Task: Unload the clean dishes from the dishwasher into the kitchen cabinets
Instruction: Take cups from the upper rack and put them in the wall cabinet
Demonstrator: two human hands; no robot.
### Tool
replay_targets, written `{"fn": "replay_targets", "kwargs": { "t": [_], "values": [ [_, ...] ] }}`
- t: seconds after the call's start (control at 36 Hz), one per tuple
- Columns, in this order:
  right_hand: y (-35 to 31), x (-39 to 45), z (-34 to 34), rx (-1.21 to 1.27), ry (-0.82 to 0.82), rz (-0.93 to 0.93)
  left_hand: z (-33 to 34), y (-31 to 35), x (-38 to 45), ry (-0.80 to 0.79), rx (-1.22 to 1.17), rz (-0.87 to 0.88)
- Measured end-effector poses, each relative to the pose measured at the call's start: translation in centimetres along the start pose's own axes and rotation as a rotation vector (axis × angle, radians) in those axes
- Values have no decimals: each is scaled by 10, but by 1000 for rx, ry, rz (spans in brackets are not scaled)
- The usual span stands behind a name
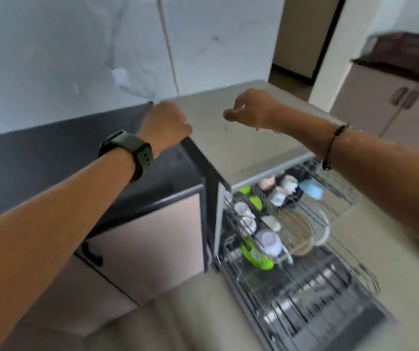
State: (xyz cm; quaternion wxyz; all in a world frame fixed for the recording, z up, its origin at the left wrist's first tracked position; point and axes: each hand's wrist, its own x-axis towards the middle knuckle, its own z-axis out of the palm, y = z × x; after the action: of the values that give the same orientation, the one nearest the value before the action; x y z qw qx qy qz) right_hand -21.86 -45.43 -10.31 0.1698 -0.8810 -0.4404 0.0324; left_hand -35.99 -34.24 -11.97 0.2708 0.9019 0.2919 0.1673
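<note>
Both hands hang curled and holding nothing above the bench (241,138), left hand (165,124) at its corner, right hand (250,108) beside it, so the step looks between loads: next, reach down to the cups (245,216) in the open dishwasher (304,300) rack.

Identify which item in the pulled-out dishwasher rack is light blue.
It is the light blue piece at the rack's far right corner, below the right forearm; the other dishes there look white, green or clear.

Grey countertop (244,138), marbled wall (51,59)
</note>
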Motion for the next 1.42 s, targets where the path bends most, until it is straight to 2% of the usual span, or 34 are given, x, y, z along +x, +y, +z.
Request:
{"fn": "replay_targets", "kwargs": {
  "t": [0.22,0.33,0.58,0.72,0.83,0.89,1.03,1.08,1.19,1.33,1.42],
  "values": [
    [109,-63,48,18,-122,182,114,15,-51,-177,-113,-52],
    [154,-82,74,85,-210,247,165,18,-66,-254,-185,-158],
    [283,-80,125,53,-431,206,286,37,-60,-351,-191,-427],
    [339,-59,171,18,-525,84,366,39,-46,-390,-216,-592],
    [345,-18,226,-20,-564,-85,412,27,-23,-367,-137,-656],
    [337,6,256,-58,-561,-171,431,13,-7,-363,-8,-620],
    [310,64,333,-81,-481,-428,474,-30,28,-350,490,-439],
    [303,82,360,-128,-493,-532,491,-40,33,-346,634,-341],
    [297,110,399,-296,-616,-680,516,-46,43,-380,797,-267],
    [287,133,413,-383,-776,-700,516,-71,58,-401,796,-352],
    [288,138,420,-469,-774,-663,512,-76,61,-396,737,-377]
  ]
}}
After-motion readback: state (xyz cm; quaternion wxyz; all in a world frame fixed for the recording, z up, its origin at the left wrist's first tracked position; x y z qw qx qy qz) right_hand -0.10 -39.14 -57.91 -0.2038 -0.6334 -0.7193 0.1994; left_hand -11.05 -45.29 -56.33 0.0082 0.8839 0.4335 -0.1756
